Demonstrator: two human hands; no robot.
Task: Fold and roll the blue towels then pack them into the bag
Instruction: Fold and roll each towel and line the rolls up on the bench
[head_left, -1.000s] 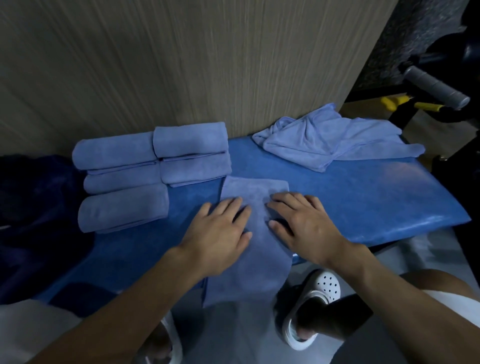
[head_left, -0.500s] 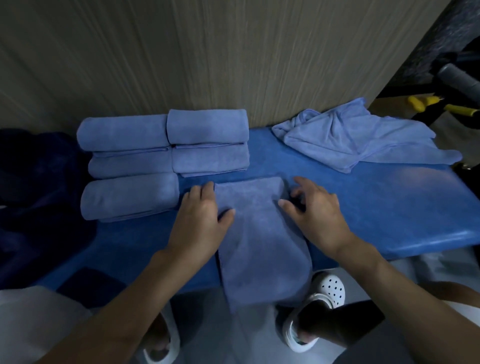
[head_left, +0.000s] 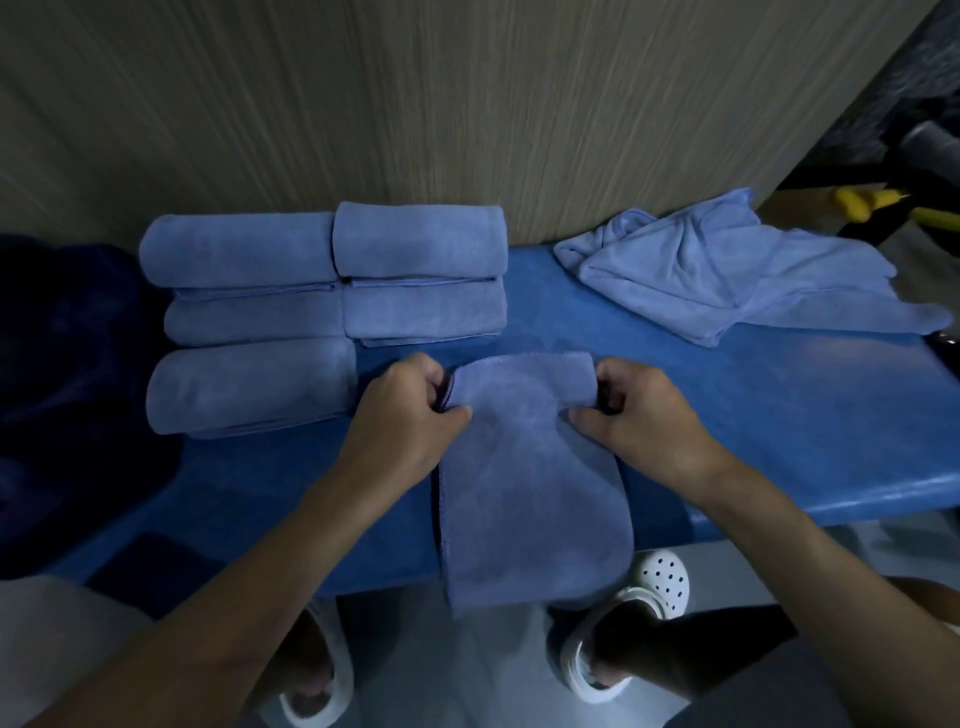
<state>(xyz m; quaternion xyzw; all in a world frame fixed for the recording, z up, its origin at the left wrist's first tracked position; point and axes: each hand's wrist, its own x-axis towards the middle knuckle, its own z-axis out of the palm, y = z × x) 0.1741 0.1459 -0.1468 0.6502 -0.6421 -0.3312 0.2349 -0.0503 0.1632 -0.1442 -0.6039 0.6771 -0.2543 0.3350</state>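
While its near end hangs off the bench (head_left: 779, 415) at lower centre, the folded towel (head_left: 530, 483) is pinched at its far corners by the left hand (head_left: 410, 415) and right hand (head_left: 639, 415) (thumbs on top). Five rolls (head_left: 322, 312) sit upper left; loose towels (head_left: 727, 275) upper right.

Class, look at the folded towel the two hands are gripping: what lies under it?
Under the folded towel lies the blue padded bench; its near end hangs past the bench edge above a white clog. The covered bench surface cannot be seen.
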